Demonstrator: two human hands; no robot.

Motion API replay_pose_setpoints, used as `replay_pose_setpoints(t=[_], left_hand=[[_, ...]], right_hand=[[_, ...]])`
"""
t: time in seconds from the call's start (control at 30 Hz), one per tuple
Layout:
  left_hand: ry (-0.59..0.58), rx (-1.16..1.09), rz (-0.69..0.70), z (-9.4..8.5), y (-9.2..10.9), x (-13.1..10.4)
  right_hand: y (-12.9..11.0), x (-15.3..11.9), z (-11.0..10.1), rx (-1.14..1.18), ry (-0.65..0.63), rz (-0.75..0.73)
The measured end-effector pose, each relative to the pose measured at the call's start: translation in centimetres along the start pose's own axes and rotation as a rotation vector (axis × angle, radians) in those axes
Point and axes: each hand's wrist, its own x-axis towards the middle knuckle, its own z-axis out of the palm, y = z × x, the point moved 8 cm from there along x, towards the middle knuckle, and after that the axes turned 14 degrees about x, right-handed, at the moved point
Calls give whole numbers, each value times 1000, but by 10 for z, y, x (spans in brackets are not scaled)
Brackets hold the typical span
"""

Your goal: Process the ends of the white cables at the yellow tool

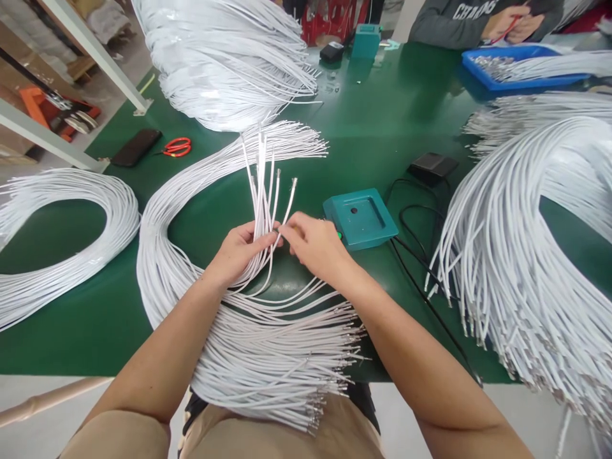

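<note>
My left hand point(246, 250) is closed around a small bunch of white wires point(261, 191), whose ends fan upward above the fist. Close beside it, my right hand point(313, 242) pinches one white wire point(287, 207) of the group between thumb and forefinger; its end leans up and to the right. The held wires come out of a large curved bundle of white wires point(157, 255) lying on the table in front of me. That bundle's near ends point(329, 357) spread to the right below my wrists. Just right of my right hand sits a teal device point(361, 220) with a recessed top.
More white wire bundles lie at the left point(109, 223), the back point(229, 64) and the right point(516, 223). Orange-handled scissors point(176, 147) and a dark phone-like object point(137, 147) lie at left. Black cables point(411, 255) run right of the device. Across the table, a person point(478, 22) works behind a blue tray point(488, 83).
</note>
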Motion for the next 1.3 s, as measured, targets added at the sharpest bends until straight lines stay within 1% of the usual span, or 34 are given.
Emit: replay_pose_setpoints(t=[0.03, 0.07, 0.1, 0.17, 0.2, 0.27, 0.33, 0.37, 0.43, 0.57, 0.63, 0.73, 0.8, 0.87, 0.93, 1.0, 1.07, 1.17, 1.23, 1.3], left_hand=[[-17, 22, 7, 2, 1, 0], [-22, 38, 8, 3, 2, -1], [-14, 39, 6, 3, 2, -1], [37, -25, 8, -1, 5, 0], [56, -76, 13, -3, 6, 0], [56, -168, 20, -4, 9, 1], [40, -218, 24, -4, 10, 2], [37, -226, 26, -4, 11, 2], [58, -215, 40, -6, 11, 3], [108, -113, 72, -9, 11, 4], [127, -62, 75, -9, 10, 4], [153, 28, 80, -10, 10, 2], [150, 90, 80, -9, 11, 1], [132, 122, 79, -7, 12, 0], [113, 124, 80, -6, 13, -1], [111, 120, 73, -5, 13, -1], [122, 125, 61, -6, 12, -1], [161, 153, 69, -9, 12, -2], [173, 179, 82, -9, 13, -2], [156, 191, 85, -8, 13, -2]], right_hand=[[4, 3, -6, 120, 54, 0], [8, 5, -7, 223, 68, 3], [11, 6, -5, 302, 54, 7], [16, 5, 7, 397, -18, 37], [18, 4, 15, 422, -62, 61], [20, 2, 30, 438, -137, 109], [20, 0, 38, 415, -176, 130], [20, 0, 39, 386, -180, 126], [18, 2, 34, 321, -136, 98], [11, 7, 7, 331, 102, -14], [7, 7, 2, 323, 162, -53], [4, 6, 2, 255, 185, -92], [4, 6, 3, 239, 181, -116], [5, 7, 0, 244, 188, -132], [7, 7, -5, 302, 223, -141], [12, 7, -10, 437, 259, -120], [18, 8, -7, 546, 251, -56], [22, 8, 1, 519, 215, 22], [23, 9, 4, 509, 209, 25], [23, 10, 7, 592, 192, 16]])
